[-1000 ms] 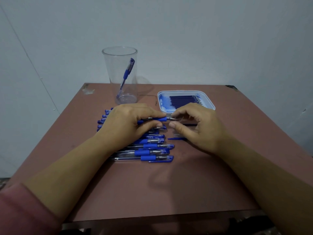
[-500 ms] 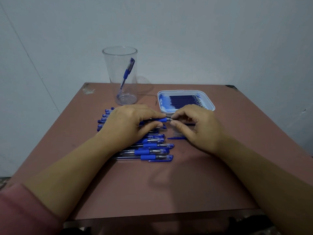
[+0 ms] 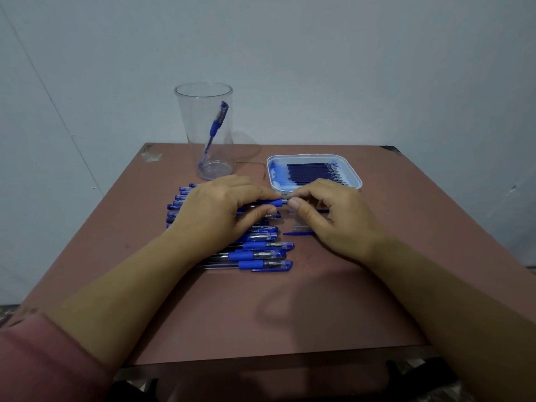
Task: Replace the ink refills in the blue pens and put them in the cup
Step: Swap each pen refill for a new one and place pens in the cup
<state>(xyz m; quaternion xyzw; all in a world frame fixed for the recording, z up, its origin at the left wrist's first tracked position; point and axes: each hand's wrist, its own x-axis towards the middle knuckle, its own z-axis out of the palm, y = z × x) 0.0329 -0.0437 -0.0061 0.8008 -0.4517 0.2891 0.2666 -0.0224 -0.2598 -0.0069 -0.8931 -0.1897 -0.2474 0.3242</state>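
Note:
My left hand (image 3: 220, 211) grips a blue pen (image 3: 268, 203) by its blue grip section, held level above the pen pile. My right hand (image 3: 327, 216) pinches the pen's metal tip end (image 3: 285, 201) between thumb and forefinger. Under my left hand lies a row of several blue pens (image 3: 261, 253) with clear barrels and caps. A clear plastic cup (image 3: 207, 132) stands at the back left with one blue pen (image 3: 216, 129) leaning inside. A white tray (image 3: 355, 177) of dark blue refills (image 3: 310, 172) sits behind my right hand.
A loose blue cap (image 3: 297, 233) and a small clear part (image 3: 300, 227) lie on the brown table (image 3: 290, 314) just left of my right hand. The table's front edge runs below my forearms. A pale wall stands close behind the table.
Both hands have stayed together at the pen's tip with only slight finger shifts; the pen, pile, cup and tray have not moved.

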